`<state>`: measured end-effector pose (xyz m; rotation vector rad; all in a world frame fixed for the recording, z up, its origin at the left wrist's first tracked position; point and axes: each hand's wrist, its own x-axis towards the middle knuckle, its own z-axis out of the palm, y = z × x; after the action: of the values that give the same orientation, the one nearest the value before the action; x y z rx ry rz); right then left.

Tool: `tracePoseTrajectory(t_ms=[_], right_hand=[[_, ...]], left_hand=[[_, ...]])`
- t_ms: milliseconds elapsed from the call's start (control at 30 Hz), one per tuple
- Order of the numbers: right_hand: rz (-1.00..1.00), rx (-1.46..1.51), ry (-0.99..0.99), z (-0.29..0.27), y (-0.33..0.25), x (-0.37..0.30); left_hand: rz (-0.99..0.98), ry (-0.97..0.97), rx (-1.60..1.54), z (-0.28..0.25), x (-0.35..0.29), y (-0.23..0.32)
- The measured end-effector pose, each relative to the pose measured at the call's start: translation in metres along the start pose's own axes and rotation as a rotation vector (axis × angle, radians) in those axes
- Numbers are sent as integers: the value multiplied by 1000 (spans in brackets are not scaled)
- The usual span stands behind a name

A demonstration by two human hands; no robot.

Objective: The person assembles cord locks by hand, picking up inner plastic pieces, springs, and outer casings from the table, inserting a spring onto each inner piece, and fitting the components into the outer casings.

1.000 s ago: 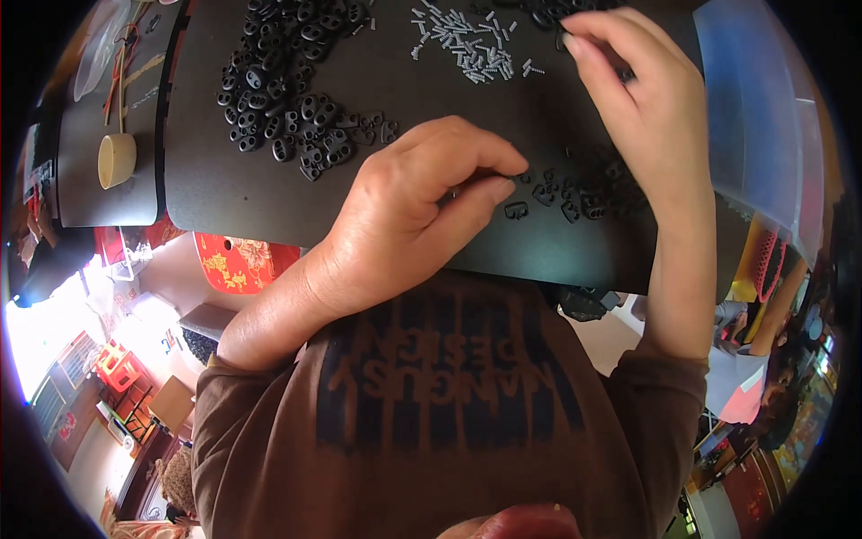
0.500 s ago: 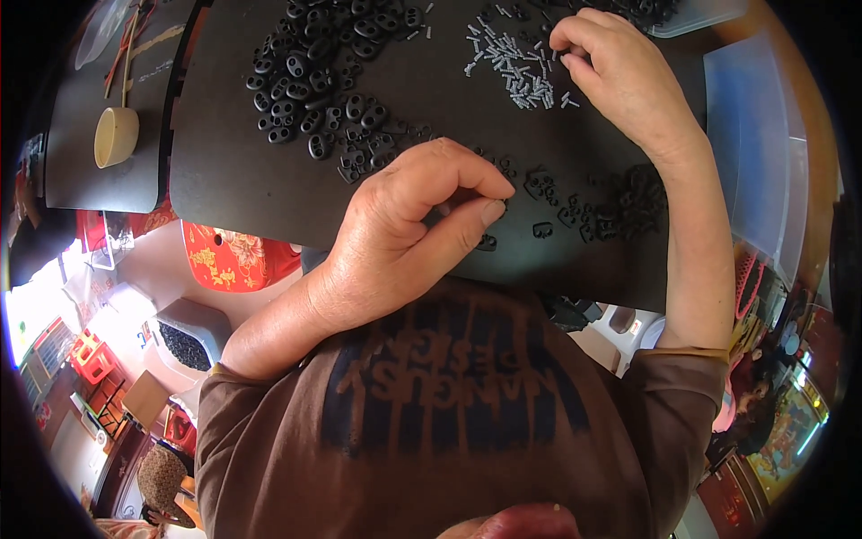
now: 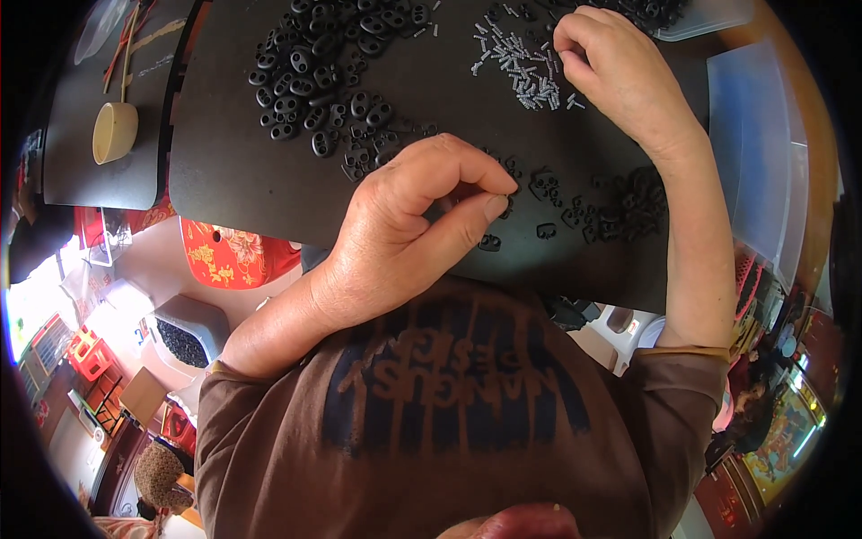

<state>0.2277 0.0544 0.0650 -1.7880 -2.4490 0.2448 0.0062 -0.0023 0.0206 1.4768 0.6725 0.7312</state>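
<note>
My left hand [image 3: 417, 229] is over the near middle of the dark table, thumb and index fingertip pinched together. Whatever sits in that pinch is hidden by the fingers. At the far right, my right hand [image 3: 620, 76] has its thumb and fingers curled closed at the edge of a loose pile of small silver springs [image 3: 530, 81]. I cannot make out what its fingertips hold. Black two-hole cord-lock pieces [image 3: 301, 85] lie heaped beyond my left hand. Smaller black plastic pieces [image 3: 628, 207] are scattered between my hands and toward the right edge.
The dark table [image 3: 233, 180] carries all the parts. Clear plastic bins [image 3: 750, 135] stand along the right. On a separate dark surface at the left sits a cream ladle-like cup [image 3: 115, 133]. A red floral stool [image 3: 233, 256] and a grey bin [image 3: 189, 332] stand below the table's left side.
Both hands stay nearly in place. The fingers of my right hand have shifted slightly at the spring pile. My left pinch looks unchanged, and the whole view has moved a little.
</note>
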Motion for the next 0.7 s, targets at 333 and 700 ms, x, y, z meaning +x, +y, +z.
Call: tracePoseTrajectory(t_ms=[333, 700], right_hand=[[248, 495, 180, 21, 0, -30], [270, 1370, 349, 25, -47, -91]], left_hand=[[-74, 65, -89, 2, 1, 4], [-10, 197, -380, 19, 13, 9]])
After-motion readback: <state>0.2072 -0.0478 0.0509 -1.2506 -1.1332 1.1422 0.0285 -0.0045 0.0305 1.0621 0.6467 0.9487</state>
